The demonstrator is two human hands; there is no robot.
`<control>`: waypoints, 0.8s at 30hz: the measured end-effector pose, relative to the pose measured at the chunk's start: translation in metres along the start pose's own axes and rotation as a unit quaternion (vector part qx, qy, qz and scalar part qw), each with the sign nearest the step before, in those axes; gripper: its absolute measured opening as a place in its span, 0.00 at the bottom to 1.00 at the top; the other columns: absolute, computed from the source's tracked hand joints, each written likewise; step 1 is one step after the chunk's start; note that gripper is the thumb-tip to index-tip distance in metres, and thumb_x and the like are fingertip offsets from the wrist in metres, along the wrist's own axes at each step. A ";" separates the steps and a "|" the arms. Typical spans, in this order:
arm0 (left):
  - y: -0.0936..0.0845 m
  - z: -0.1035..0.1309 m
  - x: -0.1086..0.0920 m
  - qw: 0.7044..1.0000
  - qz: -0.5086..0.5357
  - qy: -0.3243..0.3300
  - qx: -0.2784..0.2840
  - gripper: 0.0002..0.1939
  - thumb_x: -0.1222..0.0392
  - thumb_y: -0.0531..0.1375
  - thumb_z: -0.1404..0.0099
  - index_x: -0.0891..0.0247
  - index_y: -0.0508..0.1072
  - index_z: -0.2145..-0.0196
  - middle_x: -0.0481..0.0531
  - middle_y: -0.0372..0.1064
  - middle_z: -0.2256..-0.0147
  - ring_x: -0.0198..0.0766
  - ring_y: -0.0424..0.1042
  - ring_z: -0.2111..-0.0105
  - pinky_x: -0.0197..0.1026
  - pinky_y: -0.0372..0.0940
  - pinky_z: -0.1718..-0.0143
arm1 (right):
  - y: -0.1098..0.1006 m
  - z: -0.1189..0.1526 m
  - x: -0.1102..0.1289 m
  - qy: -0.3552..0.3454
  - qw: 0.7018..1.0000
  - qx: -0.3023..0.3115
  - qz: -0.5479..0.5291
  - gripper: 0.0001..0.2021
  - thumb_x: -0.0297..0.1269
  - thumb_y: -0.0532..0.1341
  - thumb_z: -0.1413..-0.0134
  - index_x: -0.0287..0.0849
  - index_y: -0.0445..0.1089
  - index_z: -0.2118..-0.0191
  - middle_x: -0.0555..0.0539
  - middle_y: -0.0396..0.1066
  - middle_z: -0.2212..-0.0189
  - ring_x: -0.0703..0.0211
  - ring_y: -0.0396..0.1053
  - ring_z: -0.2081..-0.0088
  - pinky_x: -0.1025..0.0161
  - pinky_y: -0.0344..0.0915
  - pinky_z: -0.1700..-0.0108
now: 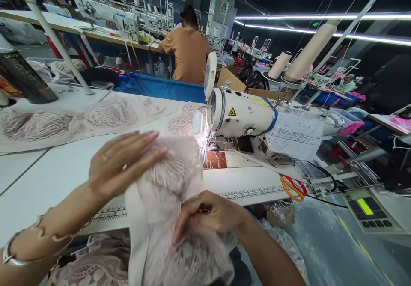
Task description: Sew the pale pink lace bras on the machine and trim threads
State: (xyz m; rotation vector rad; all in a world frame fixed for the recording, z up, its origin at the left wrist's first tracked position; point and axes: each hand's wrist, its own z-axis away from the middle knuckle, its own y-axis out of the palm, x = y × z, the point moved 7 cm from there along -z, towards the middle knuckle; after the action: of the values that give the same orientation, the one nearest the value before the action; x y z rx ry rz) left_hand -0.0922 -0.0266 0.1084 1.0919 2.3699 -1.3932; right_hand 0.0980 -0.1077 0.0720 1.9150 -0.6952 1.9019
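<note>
A pale pink lace garment piece with gathered cups [168,174] hangs over the table's front edge, just left of the sewing machine's needle area. My left hand [125,162] is over its upper left part, fingers stretched out and slightly blurred. Lower down, my right hand [208,215] has its fingers curled at the middle of the piece, between the two cups; what they pinch, if anything, is hidden. The white sewing machine [237,112] stands behind, with its lamp lit beside the needle.
More lace pieces [109,114] lie along the table [80,162] at the left. Orange and red scissors [293,188] rest at the right edge. A dark spray can [25,76], thread cones [310,52] and a control panel [369,209] stand around. A person [191,48] sits beyond.
</note>
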 end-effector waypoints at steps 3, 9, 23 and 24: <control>0.008 -0.009 0.013 0.983 -0.185 -0.002 -0.011 0.25 0.55 0.46 0.23 0.73 0.60 0.35 0.69 0.45 0.30 0.62 0.42 0.30 0.72 0.41 0.34 | -0.022 0.010 -0.016 0.078 0.971 -0.162 0.158 0.13 0.27 0.51 0.35 0.41 0.74 0.62 0.47 0.76 0.65 0.62 0.71 0.69 0.65 0.67 0.65; 0.071 0.059 -0.004 0.981 -0.012 -0.028 0.189 0.25 0.49 0.49 0.27 0.62 0.77 0.74 0.59 0.73 0.64 0.49 0.67 0.61 0.51 0.62 0.57 | -0.038 0.022 -0.044 0.110 0.887 -0.306 0.328 0.17 0.16 0.52 0.50 0.42 0.69 0.62 0.45 0.73 0.61 0.56 0.72 0.58 0.62 0.66 0.56; 0.112 0.087 -0.034 0.783 0.429 -0.342 0.294 0.25 0.36 0.63 0.43 0.60 0.63 0.78 0.46 0.58 0.78 0.39 0.59 0.75 0.38 0.60 0.71 | -0.047 0.016 -0.073 0.106 0.864 -0.479 0.112 0.23 0.57 0.50 0.36 0.46 0.52 0.76 0.55 0.52 0.80 0.62 0.54 0.74 0.63 0.53 0.70; 0.112 0.083 -0.033 0.800 0.396 -0.326 0.311 0.27 0.34 0.62 0.43 0.59 0.59 0.79 0.45 0.54 0.79 0.37 0.55 0.76 0.38 0.57 0.73 | -0.047 0.015 -0.072 0.103 0.871 -0.465 0.120 0.23 0.57 0.51 0.36 0.46 0.52 0.76 0.55 0.52 0.80 0.62 0.54 0.74 0.63 0.53 0.70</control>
State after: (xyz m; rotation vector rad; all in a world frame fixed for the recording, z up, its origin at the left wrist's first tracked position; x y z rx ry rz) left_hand -0.0101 -0.0783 0.0031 1.2263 0.8009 -1.7855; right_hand 0.1390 -0.0715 0.0037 1.0261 -1.4831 1.4124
